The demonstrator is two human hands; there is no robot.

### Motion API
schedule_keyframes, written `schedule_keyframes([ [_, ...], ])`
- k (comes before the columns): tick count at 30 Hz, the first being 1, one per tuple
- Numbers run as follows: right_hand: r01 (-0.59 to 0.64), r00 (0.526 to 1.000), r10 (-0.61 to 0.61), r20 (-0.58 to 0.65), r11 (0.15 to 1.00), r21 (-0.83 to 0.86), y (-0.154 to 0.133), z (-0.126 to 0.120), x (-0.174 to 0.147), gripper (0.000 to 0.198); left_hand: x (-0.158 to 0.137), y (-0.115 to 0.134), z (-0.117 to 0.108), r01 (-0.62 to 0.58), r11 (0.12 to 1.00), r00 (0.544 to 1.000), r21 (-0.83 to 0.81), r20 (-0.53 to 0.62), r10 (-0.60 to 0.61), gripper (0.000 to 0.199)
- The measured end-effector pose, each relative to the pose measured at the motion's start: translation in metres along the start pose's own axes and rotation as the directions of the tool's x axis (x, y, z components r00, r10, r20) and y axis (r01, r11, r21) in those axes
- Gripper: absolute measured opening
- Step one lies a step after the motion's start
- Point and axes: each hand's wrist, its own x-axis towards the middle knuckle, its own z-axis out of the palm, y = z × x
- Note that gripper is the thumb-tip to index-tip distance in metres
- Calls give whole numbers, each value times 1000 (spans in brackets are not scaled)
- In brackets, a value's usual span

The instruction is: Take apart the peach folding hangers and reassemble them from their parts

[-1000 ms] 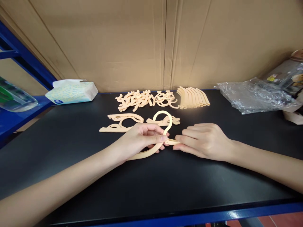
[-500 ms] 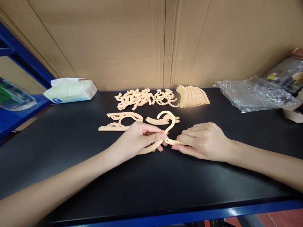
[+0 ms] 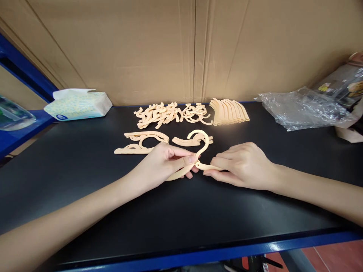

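Note:
A cream plastic folding clothes hanger (image 3: pixel 204 145) is held above the black tabletop, its curved hook pointing up and away from me. My left hand (image 3: pixel 171 163) pinches it just below the hook, thumb on top, with one curved arm running under the palm. Closed around the other, shorter-looking arm is my right hand (image 3: pixel 241 165), which covers its outer end. The two arms meet at a round pivot between my hands. Behind my left hand lie cream folded hanger pieces (image 3: pixel 133 150), and another folded piece (image 3: pixel 185 142) rests behind the hook.
Along the back lie a heap of cream hanger arms (image 3: pixel 160 115), several loose hooks (image 3: pixel 195 113) and a row of curved pieces (image 3: pixel 229 111). A tissue pack (image 3: pixel 79 105) sits at the back left, a clear plastic bag (image 3: pixel 300 109) at the back right. Cardboard (image 3: pixel 127 49) stands behind.
The whole view has shifted slightly. Both hands keep their hold on the hanger, and its right arm shows a little more between them.

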Motion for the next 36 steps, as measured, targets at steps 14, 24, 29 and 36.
schedule_keyframes([
  [14,-40,997,37,62,998,50,4,0,2,45,-1,3,3,-32,995,999,98,6,31,32],
  [24,-57,998,57,1,996,73,10,4,5,43,-5,-3,12,-122,778,963,617,-114,242,24],
  [29,-112,993,115,-32,989,98,10,2,7,44,-3,-3,10,-133,763,964,633,-98,249,27],
  [36,-135,979,151,-141,984,114,9,1,7,33,-3,-3,9,-153,712,955,685,-84,286,28],
])
